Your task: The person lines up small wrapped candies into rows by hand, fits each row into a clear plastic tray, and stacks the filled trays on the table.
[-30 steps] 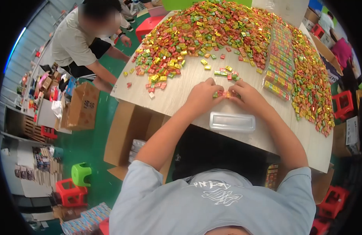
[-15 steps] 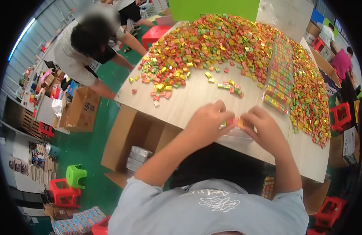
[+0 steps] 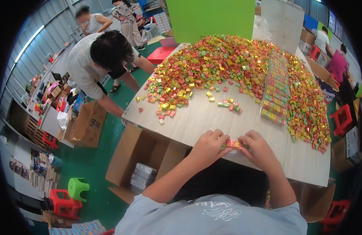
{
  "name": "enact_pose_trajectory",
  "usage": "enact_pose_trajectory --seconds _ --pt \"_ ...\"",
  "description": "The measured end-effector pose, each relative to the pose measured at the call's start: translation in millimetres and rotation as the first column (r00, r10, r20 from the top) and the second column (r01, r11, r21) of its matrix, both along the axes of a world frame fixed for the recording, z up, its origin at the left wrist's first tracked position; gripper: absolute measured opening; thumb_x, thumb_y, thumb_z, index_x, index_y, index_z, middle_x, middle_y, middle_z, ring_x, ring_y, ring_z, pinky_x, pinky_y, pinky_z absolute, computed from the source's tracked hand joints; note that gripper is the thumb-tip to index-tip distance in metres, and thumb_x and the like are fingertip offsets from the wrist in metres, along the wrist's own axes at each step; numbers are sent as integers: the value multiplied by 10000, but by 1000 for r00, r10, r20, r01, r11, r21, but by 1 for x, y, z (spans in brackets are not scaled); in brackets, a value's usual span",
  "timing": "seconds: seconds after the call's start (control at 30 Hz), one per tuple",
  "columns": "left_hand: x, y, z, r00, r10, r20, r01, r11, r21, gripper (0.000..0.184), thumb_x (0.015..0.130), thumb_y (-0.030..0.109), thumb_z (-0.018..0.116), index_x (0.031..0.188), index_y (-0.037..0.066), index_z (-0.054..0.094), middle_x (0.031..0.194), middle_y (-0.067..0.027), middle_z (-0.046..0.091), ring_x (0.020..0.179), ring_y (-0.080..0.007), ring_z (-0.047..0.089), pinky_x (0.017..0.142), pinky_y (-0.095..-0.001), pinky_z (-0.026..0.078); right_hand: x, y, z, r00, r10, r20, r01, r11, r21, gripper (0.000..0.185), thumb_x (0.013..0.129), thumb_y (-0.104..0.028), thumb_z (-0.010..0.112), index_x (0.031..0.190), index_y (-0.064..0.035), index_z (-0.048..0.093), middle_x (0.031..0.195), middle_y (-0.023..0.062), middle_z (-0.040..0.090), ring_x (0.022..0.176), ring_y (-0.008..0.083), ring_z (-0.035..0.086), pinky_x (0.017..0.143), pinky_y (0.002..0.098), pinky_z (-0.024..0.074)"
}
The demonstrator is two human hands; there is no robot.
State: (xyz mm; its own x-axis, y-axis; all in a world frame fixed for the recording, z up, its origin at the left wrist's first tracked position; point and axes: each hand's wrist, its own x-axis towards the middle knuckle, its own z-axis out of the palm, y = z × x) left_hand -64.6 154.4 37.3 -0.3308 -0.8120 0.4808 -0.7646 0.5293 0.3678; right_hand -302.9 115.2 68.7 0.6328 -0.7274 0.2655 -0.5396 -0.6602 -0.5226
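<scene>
Near the table's front edge, my left hand (image 3: 209, 145) and my right hand (image 3: 259, 149) pinch the two ends of a short row of small wrapped candies (image 3: 232, 143). The row shows red, yellow and orange wrappers; the fingers cover its ends. Just under it, a pale, clear plastic piece (image 3: 237, 153) is partly hidden by my hands. Beyond my hands lies a small group of loose candies (image 3: 230, 105). To the right, a long clear pack (image 3: 275, 92) holds rows of the same candies.
A large candy pile (image 3: 212, 62) curves over the far and right sides of the table (image 3: 196, 117). A green panel (image 3: 210, 19) stands behind. An open cardboard box (image 3: 128, 156) holding clear-wrapped packs sits below left. Another person (image 3: 94, 66) bends at the table's left corner.
The view has tilted upward, so the table and my hands sit lower in it. More of the candy row shows between my fingers. The person at left has shifted slightly.
</scene>
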Motion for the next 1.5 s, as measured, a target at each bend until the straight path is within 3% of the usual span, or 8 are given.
enact_pose_trajectory --seconds 0.27,0.43,0.53,0.7,0.87,1.07,1.33,1.5 --pt "-4 21 -21 999 42 33 -35 984 -175 447 862 243 805 1245 58 667 1228 -109 665 969 -299 614 885 -413 513 -4 13 -5 999 -30 -21 28 996 -82 290 896 -122 765 1159 -25 688 1125 170 627 1078 362 609 934 436 517" --pt "-9 31 -48 990 139 36 -124 953 -276 491 884 205 768 1348 96 650 1456 -46 611 1204 -251 579 1031 -415 442 -3 26 -18 994 -101 -39 87 962 -260 326 872 -83 748 1183 -26 670 1145 149 657 1071 360 599 953 445 502" --pt "-10 32 -50 990 142 -5 -138 948 -287 488 890 191 760 1357 107 645 1468 -47 606 1266 -253 564 1047 -411 436 -3 31 -27 987 -142 -68 106 918 -381 324 873 -98 745 1184 -36 675 1186 136 665 1081 359 596 992 459 474" --pt "-12 26 -59 994 71 -88 -94 953 -289 489 902 126 734 1366 52 601 1454 -137 603 1358 -305 573 1087 -428 470 -2 36 -49 979 -202 -30 163 861 -481 327 890 -94 710 1209 -32 680 1255 130 669 1187 367 582 1063 487 430" --pt "-13 22 -67 989 42 -139 -83 951 -299 478 899 107 727 1357 45 603 1439 -128 613 1362 -292 568 1097 -423 472 4 42 -68 957 -288 25 275 878 -392 413 898 -117 700 1288 -10 614 1431 204 562 1362 414 501 1151 505 380" --pt "-10 21 -70 986 21 -164 -72 946 -316 470 896 109 728 1346 47 606 1438 -121 616 1368 -277 563 1089 -422 474 3 38 -54 965 -263 0 249 912 -326 442 916 -110 681 1341 -36 584 1480 208 527 1397 417 469 1187 489 350" --pt "-10 20 -72 979 31 -204 -99 938 -331 433 892 119 727 1308 63 619 1441 -103 618 1363 -261 563 1064 -417 469 7 16 -28 996 -82 -29 76 986 -151 374 888 -104 742 1242 -32 646 1373 176 606 1304 389 544 1125 464 418" --pt "-5 26 -62 962 3 -272 -86 953 -291 450 908 171 723 1325 52 602 1491 -154 557 1387 -324 527 1112 -451 437 7 10 -23 999 -38 35 38 999 3 283 891 -80 737 1161 -18 680 1314 172 627 1249 369 584 1084 423 454"
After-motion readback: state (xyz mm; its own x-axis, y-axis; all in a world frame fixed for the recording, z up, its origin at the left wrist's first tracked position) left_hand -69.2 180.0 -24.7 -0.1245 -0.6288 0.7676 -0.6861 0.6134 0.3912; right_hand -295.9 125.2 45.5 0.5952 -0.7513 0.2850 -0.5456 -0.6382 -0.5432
